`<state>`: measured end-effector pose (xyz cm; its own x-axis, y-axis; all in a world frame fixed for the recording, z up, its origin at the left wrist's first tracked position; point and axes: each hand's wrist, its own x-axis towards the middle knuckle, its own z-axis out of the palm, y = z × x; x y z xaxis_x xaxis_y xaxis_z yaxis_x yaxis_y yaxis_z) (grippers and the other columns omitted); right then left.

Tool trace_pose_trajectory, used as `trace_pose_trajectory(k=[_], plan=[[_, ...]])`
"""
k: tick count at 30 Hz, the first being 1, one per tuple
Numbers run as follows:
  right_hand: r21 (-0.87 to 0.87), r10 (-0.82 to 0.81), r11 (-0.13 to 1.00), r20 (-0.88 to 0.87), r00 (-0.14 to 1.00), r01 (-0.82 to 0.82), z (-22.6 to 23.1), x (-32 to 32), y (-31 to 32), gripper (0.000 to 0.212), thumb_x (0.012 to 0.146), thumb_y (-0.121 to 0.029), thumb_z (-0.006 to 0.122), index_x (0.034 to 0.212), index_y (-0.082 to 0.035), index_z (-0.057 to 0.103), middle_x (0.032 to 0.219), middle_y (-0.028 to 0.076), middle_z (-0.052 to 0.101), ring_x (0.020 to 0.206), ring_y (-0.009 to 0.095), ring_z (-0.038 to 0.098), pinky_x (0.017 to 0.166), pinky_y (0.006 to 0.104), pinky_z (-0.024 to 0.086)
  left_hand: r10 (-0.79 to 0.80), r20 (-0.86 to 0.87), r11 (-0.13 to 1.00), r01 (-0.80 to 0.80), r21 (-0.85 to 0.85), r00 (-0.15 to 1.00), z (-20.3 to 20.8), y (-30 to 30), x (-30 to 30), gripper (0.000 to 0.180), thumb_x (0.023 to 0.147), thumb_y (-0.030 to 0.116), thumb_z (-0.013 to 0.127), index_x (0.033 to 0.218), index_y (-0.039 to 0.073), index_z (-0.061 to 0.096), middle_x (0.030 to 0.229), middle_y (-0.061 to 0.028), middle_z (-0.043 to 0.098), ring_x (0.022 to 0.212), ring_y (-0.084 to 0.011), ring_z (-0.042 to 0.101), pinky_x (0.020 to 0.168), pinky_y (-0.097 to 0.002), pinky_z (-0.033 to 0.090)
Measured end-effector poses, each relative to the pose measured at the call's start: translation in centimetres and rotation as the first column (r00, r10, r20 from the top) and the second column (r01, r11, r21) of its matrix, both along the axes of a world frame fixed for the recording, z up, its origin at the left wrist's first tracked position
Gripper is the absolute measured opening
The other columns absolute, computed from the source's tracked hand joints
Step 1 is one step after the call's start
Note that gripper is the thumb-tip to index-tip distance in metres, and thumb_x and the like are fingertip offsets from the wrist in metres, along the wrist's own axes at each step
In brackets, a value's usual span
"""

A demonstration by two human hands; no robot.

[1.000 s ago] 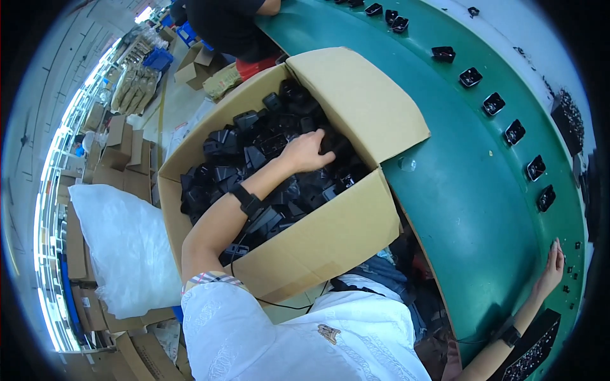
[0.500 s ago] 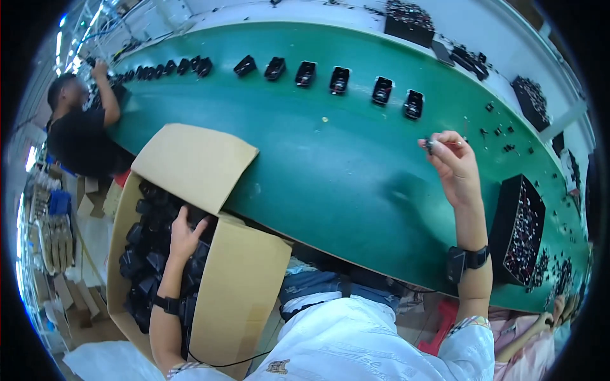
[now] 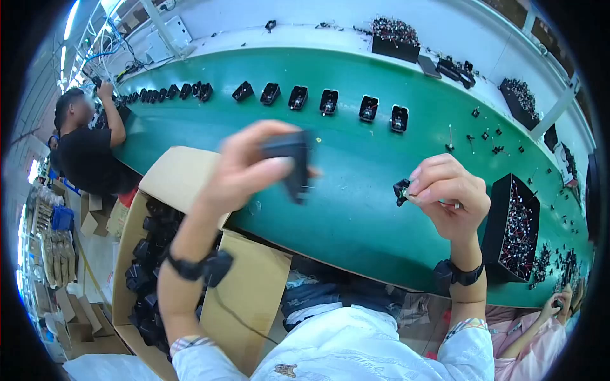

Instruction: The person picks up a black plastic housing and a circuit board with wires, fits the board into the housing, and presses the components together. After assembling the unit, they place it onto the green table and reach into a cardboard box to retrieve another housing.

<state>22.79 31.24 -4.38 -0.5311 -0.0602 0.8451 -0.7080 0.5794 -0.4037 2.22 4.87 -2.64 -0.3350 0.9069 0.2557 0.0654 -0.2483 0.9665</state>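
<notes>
Fingers of the left hand [image 3: 238,170] are bent around one black housing [image 3: 296,159], opened only as wide as its body, with the thumb on the near side; this hand is blurred, so the exact contact cannot be told. Half a second ago these fingers were down among the housings in the cardboard box [image 3: 248,279]; now they are out of it and above the green bench [image 3: 346,213], and the box is below and behind them. Fingers of the right hand [image 3: 452,190] are pinched almost closed on a small dark part [image 3: 400,191], which points toward the left fingers. They held such a part also before, but now they are somewhat lower. As I judge it, the change means that each hand has its own piece, and both pieces are in front of the body, well apart. Beyond the fingers, on the far side, stands a row of open black housings [image 3: 329,101]; to the right of the right fingers is a black tray [image 3: 489,244] with many small wired parts. About writing, I can read none on the held pieces; below the fingers, the white shirt [image 3: 343,340] carries a small brown emblem [image 3: 286,369].
</notes>
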Motion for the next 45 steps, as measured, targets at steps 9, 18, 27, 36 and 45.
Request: trace_pose_trajectory(k=[9,18,27,36,45], plan=[[0.081,-0.344,0.930,-0.146,0.927,0.358,2.5,2.8,2.1,0.026,0.068,0.008,0.081,0.087,-0.006,0.072,0.086,0.008,0.075,0.076,0.021,0.068,0.067,0.0286,0.053,-0.711,0.471,0.702,0.561,0.438,0.522,-7.0,17.8,4.7,0.052,0.104,0.027,0.055,0.146,-0.001,0.042,0.130,-0.0148,0.061,0.114,-0.0273,0.066,0.095,-0.0489,0.055],[0.183,-0.417,0.891,-0.031,0.909,0.415,0.8,1.3,3.6,0.026,0.066,0.008,0.083,0.084,-0.007,0.071,0.086,0.006,0.075,0.073,0.020,0.066,0.066,0.0295,0.051,-0.696,0.461,0.711,0.440,0.548,0.551,-10.9,21.1,3.8,0.059,0.103,0.034,0.056,0.145,-0.004,0.040,0.131,-0.0194,0.059,0.116,-0.0314,0.065,0.089,-0.0548,0.060],[0.260,-0.558,0.825,0.238,0.795,0.501,-3.0,-1.7,3.1,0.023,0.067,0.008,0.077,0.083,-0.007,0.070,0.085,0.003,0.074,0.075,0.021,0.063,0.066,0.0299,0.052,-0.509,0.534,0.857,0.339,0.388,0.675,-14.8,20.2,2.2,0.060,0.102,0.037,0.059,0.140,-0.006,0.045,0.127,-0.0197,0.062,0.114,-0.0298,0.066,0.095,-0.0432,0.057],[0.244,-0.561,0.828,0.348,0.751,0.505,-3.4,-2.1,2.9,0.020,0.070,0.005,0.077,0.086,-0.005,0.070,0.092,0.005,0.072,0.078,0.023,0.062,0.070,0.0333,0.052,-0.481,0.569,0.876,0.341,0.342,0.666,-15.4,20.5,2.6,0.059,0.103,0.041,0.052,0.139,-0.006,0.045,0.126,-0.0223,0.061,0.114,-0.0353,0.066,0.098,-0.0466,0.055],[0.338,-0.622,0.782,0.366,0.692,0.524,-4.1,-1.7,4.6,0.017,0.068,0.002,0.079,0.083,-0.002,0.071,0.081,0.006,0.060,0.076,0.024,0.060,0.066,0.0340,0.048,-0.335,0.563,0.942,0.274,0.194,0.756,-14.8,21.3,3.4,0.045,0.106,0.038,0.054,0.126,-0.002,0.056,0.108,-0.0131,0.069,0.094,-0.0191,0.071,0.080,-0.0347,0.061]])
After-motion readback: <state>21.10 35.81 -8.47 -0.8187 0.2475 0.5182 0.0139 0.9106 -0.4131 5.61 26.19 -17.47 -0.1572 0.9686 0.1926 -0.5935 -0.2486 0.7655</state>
